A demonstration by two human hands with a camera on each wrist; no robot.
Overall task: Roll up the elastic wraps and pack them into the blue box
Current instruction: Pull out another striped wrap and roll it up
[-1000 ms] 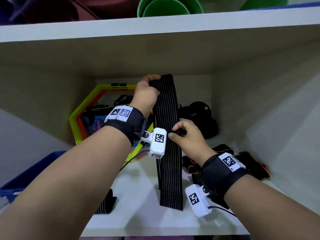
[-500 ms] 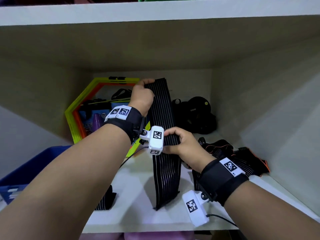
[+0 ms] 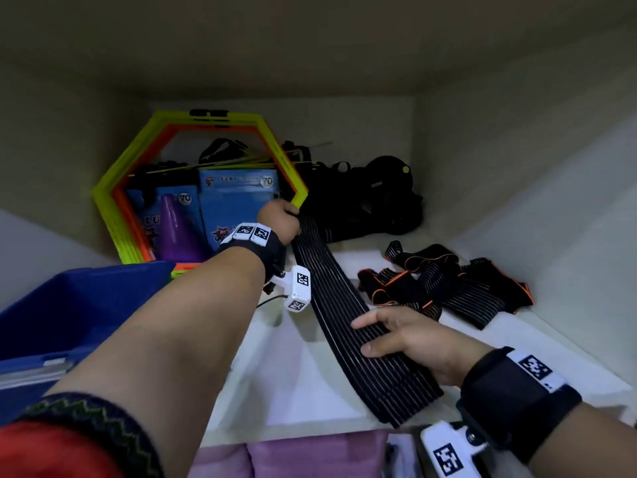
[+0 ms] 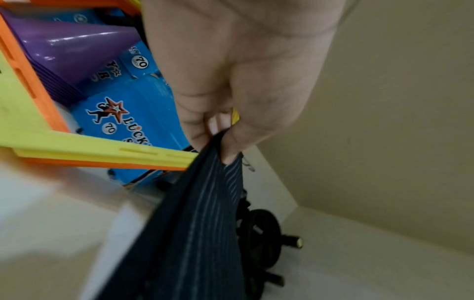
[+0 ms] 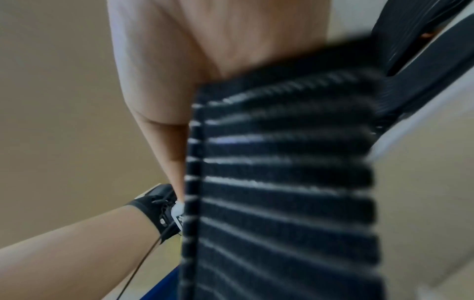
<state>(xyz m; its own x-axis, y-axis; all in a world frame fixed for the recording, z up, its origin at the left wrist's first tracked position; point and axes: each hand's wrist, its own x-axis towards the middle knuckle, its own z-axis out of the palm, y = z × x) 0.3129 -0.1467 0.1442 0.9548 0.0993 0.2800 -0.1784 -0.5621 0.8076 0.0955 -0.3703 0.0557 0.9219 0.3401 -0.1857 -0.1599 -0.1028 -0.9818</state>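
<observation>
Lying stretched across the shelf point(image 3: 303, 384), one black elastic wrap point(image 3: 348, 312) with pale lengthwise stripes, held at both ends. Change since a second ago: it then hung near upright, its top end held high by the left hand and its free end trailing on the shelf; it is now lowered and drawn out flat at a slant, which I judge to be the straightening step before rolling can start from one end. Rolling itself not yet begun. Left hand point(image 3: 279, 224): reached far into the shelf, arm extended, thumb and curled fingers pinching the bunched far end of the wrap, as the left wrist view shows plainly. Right hand point(image 3: 410, 338): nearer the person, palm low, fingers laid across the top of the strip and thumb at its near edge, gripping it a little short of the near end; the end itself juts out past the wrist. Right of the right hand: a loose heap of further wraps point(image 3: 448, 284), black with orange edging, unrolled. Left of the left forearm: the blue box point(image 3: 65, 312), its contents not visible here. Beyond the left hand: a yellow-and-orange hexagonal frame point(image 3: 138, 160), a purple cone point(image 3: 177, 229), blue cartons point(image 3: 238, 198).
</observation>
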